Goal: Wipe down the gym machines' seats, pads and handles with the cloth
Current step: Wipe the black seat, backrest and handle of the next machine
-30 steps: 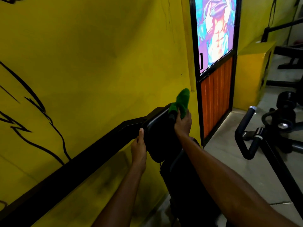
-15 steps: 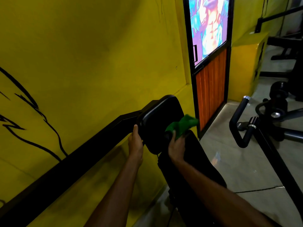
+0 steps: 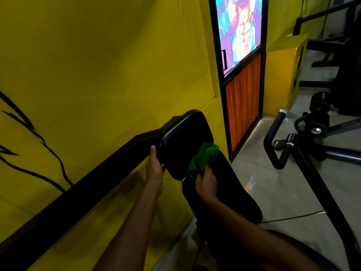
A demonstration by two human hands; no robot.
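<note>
Head view beside a yellow wall: steadies the upper black pad with left hand, fingers curled round its edge, probably to stop it swinging, and presses the green cloth, clenched in right hand, against its lower face.

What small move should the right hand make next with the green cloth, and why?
Probably slide the green cloth down onto the lower pad: the right hand holds it at the gap below the upper pad, which the left hand steadies by its edge.
</note>
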